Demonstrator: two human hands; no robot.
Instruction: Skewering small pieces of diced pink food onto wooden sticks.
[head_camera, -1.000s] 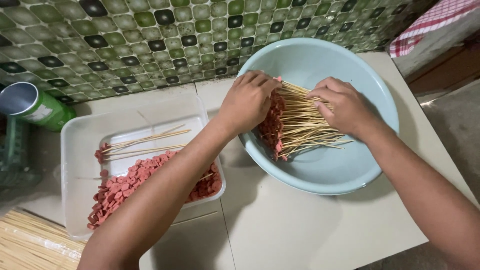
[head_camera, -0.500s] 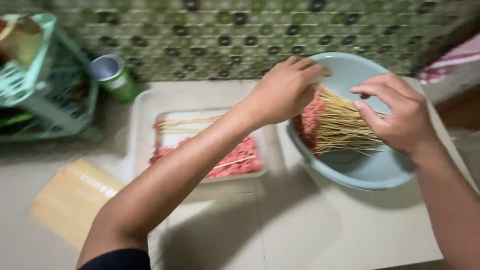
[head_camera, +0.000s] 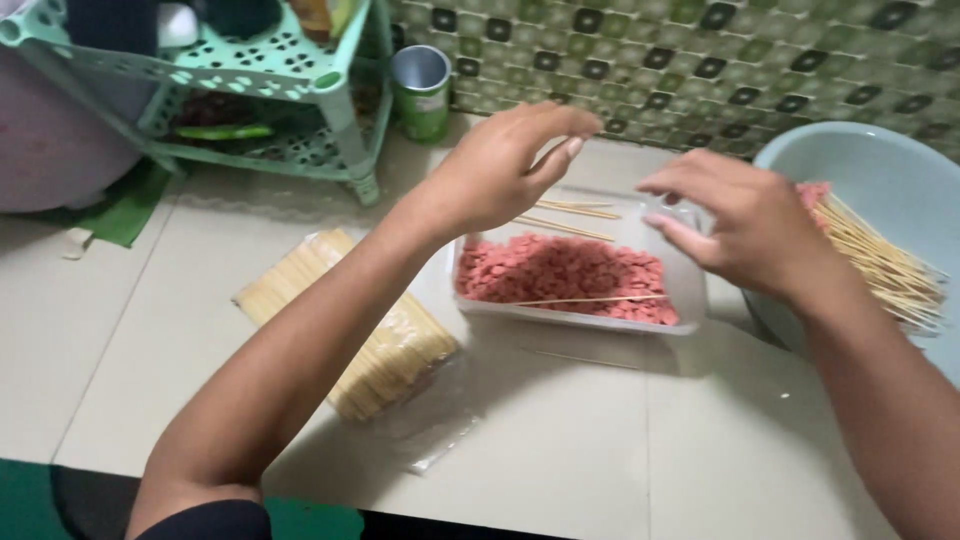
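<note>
— While both hands hover, what do they hold?
— Nothing: left hand (head_camera: 497, 165) and right hand (head_camera: 745, 225) spread loosely above the tray (head_camera: 690, 290) of pink slices (head_camera: 560, 270).
— Around them?
— Pale tiled counter (head_camera: 560, 440), skewer packet (head_camera: 370, 340), bowl (head_camera: 880, 170), green-patterned wall (head_camera: 700, 60).

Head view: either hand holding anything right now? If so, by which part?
Nothing is held. The left hand and right hand hover open-fingered above the tray of pink slices, touching no skewer.

Tray of sausage slices (head_camera: 560, 275) sits centre, skewer packet (head_camera: 350, 320) to its left, bowl (head_camera: 880, 180) right, can (head_camera: 421, 90) behind.
</note>
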